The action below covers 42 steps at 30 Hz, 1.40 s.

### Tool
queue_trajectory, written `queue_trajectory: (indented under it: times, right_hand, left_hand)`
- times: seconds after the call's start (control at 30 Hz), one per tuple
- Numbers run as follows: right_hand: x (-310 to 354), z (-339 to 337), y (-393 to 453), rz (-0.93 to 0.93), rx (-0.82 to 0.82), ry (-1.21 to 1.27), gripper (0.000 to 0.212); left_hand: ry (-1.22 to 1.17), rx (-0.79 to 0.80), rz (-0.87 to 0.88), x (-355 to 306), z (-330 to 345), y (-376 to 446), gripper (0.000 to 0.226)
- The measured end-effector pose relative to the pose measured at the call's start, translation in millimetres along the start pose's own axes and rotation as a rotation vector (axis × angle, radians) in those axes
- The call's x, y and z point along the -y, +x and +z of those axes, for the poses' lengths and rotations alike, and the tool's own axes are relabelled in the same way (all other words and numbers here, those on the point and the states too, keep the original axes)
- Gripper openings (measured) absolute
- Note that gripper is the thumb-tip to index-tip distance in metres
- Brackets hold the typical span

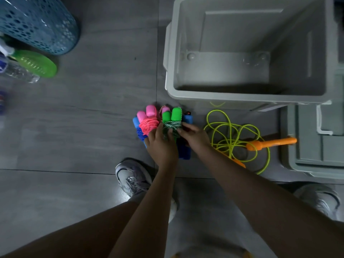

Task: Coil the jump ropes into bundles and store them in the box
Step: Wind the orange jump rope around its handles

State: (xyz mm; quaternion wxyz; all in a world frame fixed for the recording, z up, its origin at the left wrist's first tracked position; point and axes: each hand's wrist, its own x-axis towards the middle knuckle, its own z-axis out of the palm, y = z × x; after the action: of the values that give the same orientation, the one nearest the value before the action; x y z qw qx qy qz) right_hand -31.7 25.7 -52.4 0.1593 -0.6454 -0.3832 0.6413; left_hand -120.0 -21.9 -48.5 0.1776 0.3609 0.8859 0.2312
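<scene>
Head view: both hands gather coiled bundles on the grey floor tiles, likely for one lift. Left hand (161, 146) curls around the pink bundle (149, 121); right hand (193, 135) pinches the green bundle (172, 123). Foam handles, cord wraps. Yellow-green rope (234, 135) lies loose. Grey plastic box (249, 97) stands empty just behind.

Both hands (176, 141) on coiled rope bundles (163, 123) beside grey box (242, 94).

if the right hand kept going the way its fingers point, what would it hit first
The right hand points up-left, its fingers already on the green rope bundle. Going on, it would probably push that into the pink bundle; depth is unclear.
</scene>
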Motion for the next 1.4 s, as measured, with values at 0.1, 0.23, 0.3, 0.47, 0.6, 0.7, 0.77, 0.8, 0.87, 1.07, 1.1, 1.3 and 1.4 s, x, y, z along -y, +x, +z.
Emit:
queue_trajectory:
  times: [0.1, 0.23, 0.3, 0.47, 0.6, 0.7, 0.77, 0.8, 0.87, 1.07, 1.1, 1.3, 1.4]
  right_hand:
    - [0.9, -6.8, -7.1, -0.023, -0.025, -0.004, 0.036]
    - [-0.7, -30.0, -23.9, -0.111, -0.123, -0.137, 0.033]
    - [-7.3, -47.0, -34.3, -0.202, -0.201, -0.285, 0.033]
    - [-36.3, -96.4, -61.6, -0.325, -0.317, -0.618, 0.036]
    - [-67.8, -126.7, -69.2, -0.325, -0.314, -0.806, 0.047]
    - [-87.9, -142.3, -71.2, -0.294, -0.292, -0.800, 0.035]
    - [-98.7, -148.1, -67.5, -0.232, -0.241, -0.790, 0.036]
    - [-103.0, -150.1, -64.9, -0.186, -0.206, -0.789, 0.038]
    - [-112.6, -152.8, -58.2, -0.107, -0.138, -0.775, 0.040]
    - [-123.3, -152.5, -40.7, -0.071, -0.271, -0.482, 0.030]
    - [-122.8, -152.9, -38.0, -0.070, -0.349, -0.427, 0.026]
    - [-112.2, -167.5, -20.9, 0.036, -0.629, -0.255, 0.038]
    - [-112.5, -177.5, -8.8, 0.078, -0.565, -0.295, 0.038]
  left_hand:
    - [0.038, 0.032, 0.028, -8.8, -3.7, -8.0, 0.044]
    - [0.104, 0.085, 0.211, -22.1, -4.5, -18.3, 0.055]
    - [0.089, 0.120, 0.299, -29.4, -1.1, -26.8, 0.051]
    - [0.143, 0.309, 0.471, -46.9, 12.9, -64.1, 0.047]
    - [0.200, 0.471, 0.445, -54.4, 33.1, -87.5, 0.049]
    - [0.212, 0.613, 0.389, -52.4, 46.3, -100.0, 0.046]
    - [0.173, 0.655, 0.313, -46.6, 55.2, -101.8, 0.041]
    - [0.148, 0.670, 0.265, -44.4, 59.2, -101.4, 0.041]
    - [0.115, 0.699, 0.201, -40.7, 67.4, -99.4, 0.041]
    - [0.030, 0.670, -0.040, -38.0, 87.4, -83.0, 0.032]
    - [0.030, 0.653, -0.042, -36.7, 90.3, -82.5, 0.032]
    - [0.133, 0.488, 0.002, -45.5, 102.4, -91.6, 0.040]
    - [0.111, 0.511, 0.056, -55.0, 109.3, -93.5, 0.042]
